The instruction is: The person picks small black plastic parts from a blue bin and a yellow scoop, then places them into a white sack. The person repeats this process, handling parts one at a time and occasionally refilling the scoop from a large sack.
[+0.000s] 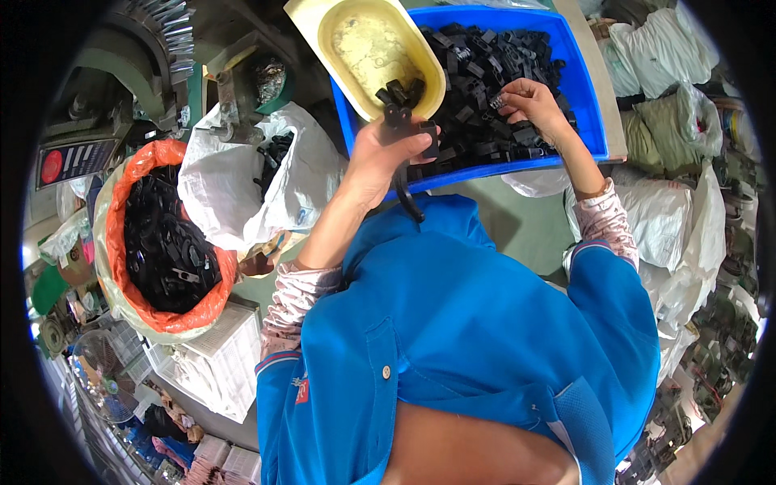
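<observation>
My left hand (384,158) is closed around black plastic parts (398,117), with a long curved black piece (407,192) hanging below the fingers. It is just below the near end of a pale yellow tray (368,48), where a few black pieces (412,89) lie. Over the blue bin (596,89), the fingertips of my right hand (535,105) pinch a small part with a shiny metal coil (495,103). Its exact kind is too small to tell. Many small black plastic parts (465,105) fill the bin, some showing bits of metal.
At left, an orange-lined sack (218,303) holds black parts beside a white sack (214,186) with more of them. White plastic crates (226,376) stand below. A machine (121,65) rises at upper left. Wrapped white bags (663,48) are piled along the right.
</observation>
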Available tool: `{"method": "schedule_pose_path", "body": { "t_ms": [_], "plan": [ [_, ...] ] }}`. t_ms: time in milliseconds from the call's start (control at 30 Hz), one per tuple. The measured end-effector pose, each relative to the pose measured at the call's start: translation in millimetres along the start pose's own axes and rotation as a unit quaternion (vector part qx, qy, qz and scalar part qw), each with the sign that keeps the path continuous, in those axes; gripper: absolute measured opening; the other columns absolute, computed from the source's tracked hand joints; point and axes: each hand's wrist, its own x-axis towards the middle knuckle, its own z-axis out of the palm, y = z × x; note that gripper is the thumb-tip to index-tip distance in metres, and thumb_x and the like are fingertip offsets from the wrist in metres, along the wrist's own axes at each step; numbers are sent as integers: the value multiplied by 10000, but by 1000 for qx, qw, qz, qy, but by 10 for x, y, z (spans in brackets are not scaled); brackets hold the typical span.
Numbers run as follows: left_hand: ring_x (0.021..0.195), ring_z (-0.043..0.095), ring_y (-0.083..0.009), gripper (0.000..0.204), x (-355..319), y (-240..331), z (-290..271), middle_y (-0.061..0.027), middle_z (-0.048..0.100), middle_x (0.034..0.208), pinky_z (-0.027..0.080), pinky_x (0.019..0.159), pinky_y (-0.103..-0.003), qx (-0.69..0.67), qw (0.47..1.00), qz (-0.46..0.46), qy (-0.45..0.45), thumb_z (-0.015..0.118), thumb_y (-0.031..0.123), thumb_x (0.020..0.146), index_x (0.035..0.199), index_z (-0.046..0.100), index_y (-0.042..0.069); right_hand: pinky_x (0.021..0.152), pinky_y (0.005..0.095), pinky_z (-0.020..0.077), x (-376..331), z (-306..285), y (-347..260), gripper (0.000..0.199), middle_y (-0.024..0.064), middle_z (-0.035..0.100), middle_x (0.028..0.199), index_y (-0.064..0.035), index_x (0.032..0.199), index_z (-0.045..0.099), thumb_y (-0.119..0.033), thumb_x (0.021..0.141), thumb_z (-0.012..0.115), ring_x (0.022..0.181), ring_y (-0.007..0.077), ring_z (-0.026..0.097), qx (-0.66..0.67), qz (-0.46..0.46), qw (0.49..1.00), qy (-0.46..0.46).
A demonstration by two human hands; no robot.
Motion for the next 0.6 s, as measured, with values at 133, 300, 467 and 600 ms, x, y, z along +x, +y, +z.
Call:
{"method": "schedule_pose_path", "body": {
  "t_ms": [133,300,467,600],
  "plan": [
    [985,675,-253,301,49,-120,39,-194,646,1181,580,858,-425,20,1000,15,-3,673,15,885,1169,591,-42,595,248,524,-114,101,-238,203,65,668,867,0,986,645,-179,906,700,747,121,653,82,37,996,-27],
    [952,572,-87,476,130,-368,282,-23,620,1049,474,870,-248,182,980,81,-12,777,152,815,1215,591,-27,591,250,540,-379,336,-450,223,77,659,875,-18,977,617,-203,902,716,748,138,665,285,97,947,-116],
    [827,589,-87,340,293,-574,320,-41,644,879,503,773,-258,240,966,89,-35,763,156,832,1083,609,-14,611,239,517,-551,492,-383,189,66,678,915,-26,970,617,-178,904,709,721,104,638,298,88,941,-131],
    [979,657,-211,384,396,-609,282,-138,654,1097,556,898,-367,-37,995,-59,-79,680,104,900,1223,529,-38,658,235,508,-614,415,-272,139,60,683,936,-6,1031,623,-99,934,656,757,92,631,158,-115,973,-120]
  ]
}}
